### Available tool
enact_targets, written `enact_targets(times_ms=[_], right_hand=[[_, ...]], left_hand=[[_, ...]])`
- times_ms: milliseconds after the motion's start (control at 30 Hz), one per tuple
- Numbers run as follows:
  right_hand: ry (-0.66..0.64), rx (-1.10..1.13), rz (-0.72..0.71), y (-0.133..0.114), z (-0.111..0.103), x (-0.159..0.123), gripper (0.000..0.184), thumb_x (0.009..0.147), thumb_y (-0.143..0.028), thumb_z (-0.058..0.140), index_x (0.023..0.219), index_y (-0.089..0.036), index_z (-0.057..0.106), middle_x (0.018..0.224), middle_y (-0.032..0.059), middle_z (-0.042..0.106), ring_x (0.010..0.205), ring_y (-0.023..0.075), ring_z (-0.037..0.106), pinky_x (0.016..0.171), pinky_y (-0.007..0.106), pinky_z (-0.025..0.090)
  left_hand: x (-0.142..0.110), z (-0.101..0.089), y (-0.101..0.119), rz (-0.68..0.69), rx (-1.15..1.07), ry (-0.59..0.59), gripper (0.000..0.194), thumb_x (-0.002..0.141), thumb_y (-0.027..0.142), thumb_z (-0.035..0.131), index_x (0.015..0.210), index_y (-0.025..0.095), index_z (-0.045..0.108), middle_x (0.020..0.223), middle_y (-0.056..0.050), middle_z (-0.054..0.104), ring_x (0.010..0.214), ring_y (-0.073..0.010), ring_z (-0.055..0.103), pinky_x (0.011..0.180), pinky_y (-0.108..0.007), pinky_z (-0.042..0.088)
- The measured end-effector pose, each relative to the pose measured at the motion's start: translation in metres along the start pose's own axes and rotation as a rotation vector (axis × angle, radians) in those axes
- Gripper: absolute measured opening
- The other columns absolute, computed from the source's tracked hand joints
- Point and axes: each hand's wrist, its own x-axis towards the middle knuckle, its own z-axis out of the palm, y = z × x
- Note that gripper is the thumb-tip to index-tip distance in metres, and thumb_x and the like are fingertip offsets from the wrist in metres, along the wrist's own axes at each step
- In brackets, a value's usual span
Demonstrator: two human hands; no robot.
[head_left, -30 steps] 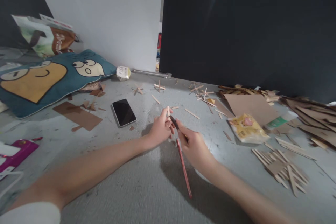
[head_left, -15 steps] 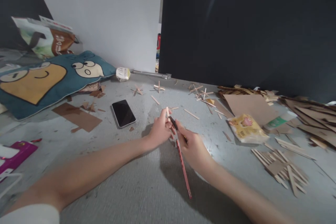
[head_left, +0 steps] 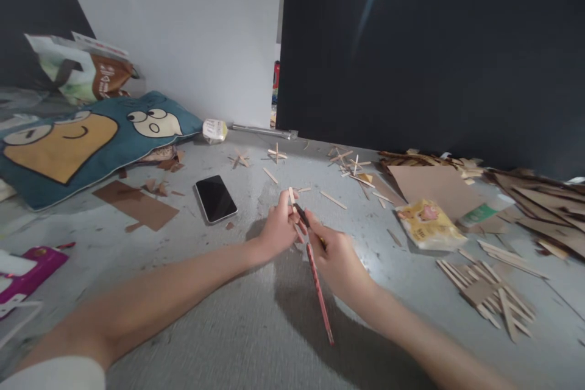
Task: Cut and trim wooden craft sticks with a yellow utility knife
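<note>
My left hand (head_left: 278,225) is closed on a small wooden craft stick (head_left: 291,196), which points up between thumb and fingers. My right hand (head_left: 336,256) grips a dark, slim tool with a yellow part, which looks like a utility knife (head_left: 301,214). Its front end meets the craft stick close to my left fingertips; the blade itself is too small to make out. Just below my hands lies a red patterned pencil (head_left: 320,298) on the grey table. Loose craft sticks (head_left: 333,198) and star-like crossed sticks (head_left: 276,153) lie beyond my hands.
Left of my hands lie a phone (head_left: 216,198), brown cardboard (head_left: 137,204), a blue cushion (head_left: 159,97) and a purple device (head_left: 34,274). To the right are a yellow tissue pack (head_left: 429,225), a glue tube (head_left: 487,210) and a bundle of sticks (head_left: 484,289). Upright panels (head_left: 411,49) stand behind.
The camera view has shifted very slightly. Both hands keep their hold, and the knife stays against the craft stick.
</note>
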Motion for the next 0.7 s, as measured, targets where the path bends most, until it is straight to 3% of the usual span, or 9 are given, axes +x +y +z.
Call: enact_targets(times_ms=[300, 567, 700], right_hand=[[-0.048, 0.009, 0.030, -0.001, -0.007, 0.002, 0.061, 0.091, -0.021, 0.043, 0.146, -0.005, 0.062, 0.064, -0.0009, 0.050, 0.056, 0.0121, 0.033, 0.053, 0.023, 0.029], [-0.017, 0.037, 0.042, 0.000, 0.004, 0.002, 0.061, 0.093, -0.024, 0.040, 0.147, -0.003, 0.061, 0.067, 0.0023, 0.056, 0.056, 0.0131, 0.038, 0.052, 0.024, 0.028], [-0.024, 0.038, 0.058, -0.003, 0.001, 0.002, 0.063, 0.091, -0.024, 0.042, 0.148, -0.002, 0.059, 0.064, 0.0000, 0.050, 0.055, 0.0127, 0.034, 0.051, 0.024, 0.027]], left_hand=[[0.004, -0.003, -0.007, 0.030, 0.008, -0.056, 0.018, 0.095, 0.029, 0.051, 0.112, 0.025, 0.044, 0.062, 0.008, 0.060, 0.042, -0.0133, 0.061, 0.041, -0.020, 0.046], [0.002, 0.000, -0.006, -0.018, -0.012, 0.000, 0.026, 0.093, 0.020, 0.052, 0.117, 0.024, 0.043, 0.061, 0.007, 0.062, 0.042, -0.0132, 0.060, 0.040, -0.019, 0.045], [0.004, -0.002, -0.008, 0.018, 0.013, -0.023, 0.020, 0.096, 0.023, 0.050, 0.115, 0.024, 0.044, 0.062, 0.007, 0.060, 0.042, -0.0123, 0.059, 0.040, -0.019, 0.045]])
